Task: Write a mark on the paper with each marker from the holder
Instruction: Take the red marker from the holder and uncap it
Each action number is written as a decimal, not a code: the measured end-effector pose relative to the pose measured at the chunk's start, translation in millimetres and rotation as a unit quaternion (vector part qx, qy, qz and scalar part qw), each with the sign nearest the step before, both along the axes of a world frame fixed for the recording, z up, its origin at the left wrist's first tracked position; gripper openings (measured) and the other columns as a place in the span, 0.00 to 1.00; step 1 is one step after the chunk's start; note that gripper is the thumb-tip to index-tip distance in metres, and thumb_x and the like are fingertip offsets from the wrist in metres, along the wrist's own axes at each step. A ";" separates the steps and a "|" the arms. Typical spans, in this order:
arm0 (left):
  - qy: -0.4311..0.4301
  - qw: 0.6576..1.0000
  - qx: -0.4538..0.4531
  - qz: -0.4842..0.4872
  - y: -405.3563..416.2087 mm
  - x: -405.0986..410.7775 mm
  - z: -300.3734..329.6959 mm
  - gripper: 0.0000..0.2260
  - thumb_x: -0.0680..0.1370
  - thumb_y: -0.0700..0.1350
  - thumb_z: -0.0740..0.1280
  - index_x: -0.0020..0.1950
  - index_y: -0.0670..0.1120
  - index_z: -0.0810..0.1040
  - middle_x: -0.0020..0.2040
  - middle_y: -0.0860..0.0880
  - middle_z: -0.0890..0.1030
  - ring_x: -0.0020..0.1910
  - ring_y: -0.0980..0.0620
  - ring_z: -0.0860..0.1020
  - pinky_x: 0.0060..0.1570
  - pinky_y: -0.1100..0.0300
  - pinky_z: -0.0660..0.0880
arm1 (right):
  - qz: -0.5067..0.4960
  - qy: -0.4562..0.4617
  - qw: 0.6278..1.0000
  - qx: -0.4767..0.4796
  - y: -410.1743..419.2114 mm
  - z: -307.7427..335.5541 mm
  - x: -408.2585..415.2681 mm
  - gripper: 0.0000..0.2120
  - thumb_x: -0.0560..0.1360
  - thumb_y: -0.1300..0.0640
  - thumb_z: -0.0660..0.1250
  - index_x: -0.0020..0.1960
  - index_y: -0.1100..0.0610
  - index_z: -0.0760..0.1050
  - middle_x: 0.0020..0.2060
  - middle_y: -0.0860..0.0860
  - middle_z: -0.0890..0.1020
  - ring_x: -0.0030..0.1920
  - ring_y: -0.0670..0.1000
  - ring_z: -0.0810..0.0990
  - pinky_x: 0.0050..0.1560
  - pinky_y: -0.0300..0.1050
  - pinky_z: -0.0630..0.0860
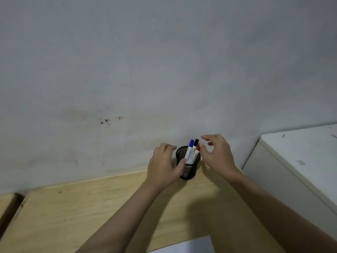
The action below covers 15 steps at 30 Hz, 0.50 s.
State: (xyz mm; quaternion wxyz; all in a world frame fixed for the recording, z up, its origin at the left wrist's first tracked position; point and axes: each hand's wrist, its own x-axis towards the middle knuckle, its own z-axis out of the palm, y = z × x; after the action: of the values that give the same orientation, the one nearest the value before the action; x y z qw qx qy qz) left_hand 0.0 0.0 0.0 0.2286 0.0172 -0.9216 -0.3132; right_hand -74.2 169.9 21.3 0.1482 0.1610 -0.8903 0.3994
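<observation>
A black mesh holder point(189, 172) stands on the wooden desk against the wall. Three markers stick out of it: a blue-capped marker point(191, 143), a black-capped marker point(196, 142) and a red-capped marker point(198, 148). My left hand point(163, 165) wraps around the holder's left side, thumb on its front. Just right of the markers is my right hand point(218, 154), fingers spread, with the thumb tip beside the red cap and nothing held. A corner of the white paper point(187, 246) shows at the bottom edge, partly covered by my right forearm.
The light wooden desk point(76, 216) runs to a stained grey wall point(145, 70). A white cabinet point(299, 161) rises at the right, close to my right arm. A gap and a second wooden surface point(5, 203) lie at the far left.
</observation>
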 end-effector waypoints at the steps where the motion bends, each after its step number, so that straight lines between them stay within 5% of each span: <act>1: -0.005 1.000 -0.005 -0.001 2.2 -4.0 -9.0 0.23 0.71 0.58 0.64 0.60 0.45 0.75 0.56 0.48 0.76 0.57 0.48 0.74 0.50 0.51 0.75 | -0.006 0.000 1.000 0.009 1.5 -10.4 -3.1 0.16 0.75 0.55 0.66 0.61 0.55 0.77 0.55 0.54 0.78 0.51 0.52 0.78 0.50 0.47 0.76; 10: 0.019 0.998 -0.050 0.033 14.1 -36.6 -67.9 0.19 0.74 0.55 0.64 0.57 0.44 0.79 0.56 0.47 0.79 0.54 0.44 0.76 0.49 0.49 0.75 | -0.024 0.013 0.999 0.042 -0.2 -61.9 -32.2 0.18 0.74 0.53 0.66 0.63 0.53 0.76 0.50 0.56 0.79 0.48 0.56 0.80 0.50 0.54 0.78; 15: 0.038 0.998 -0.026 0.048 18.2 -40.1 -70.4 0.17 0.75 0.54 0.65 0.54 0.42 0.80 0.54 0.47 0.80 0.53 0.44 0.75 0.47 0.51 0.74 | -0.026 0.047 0.998 -0.012 -4.5 -62.5 -41.4 0.07 0.71 0.54 0.69 0.48 0.53 0.79 0.40 0.52 0.82 0.41 0.52 0.80 0.44 0.50 0.79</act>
State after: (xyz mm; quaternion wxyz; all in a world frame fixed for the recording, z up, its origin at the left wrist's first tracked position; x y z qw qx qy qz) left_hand -40.1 18.2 -70.4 0.2788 0.0436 -0.9182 -0.2780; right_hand -115.6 165.4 -41.2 0.2020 0.1545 -0.8813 0.3984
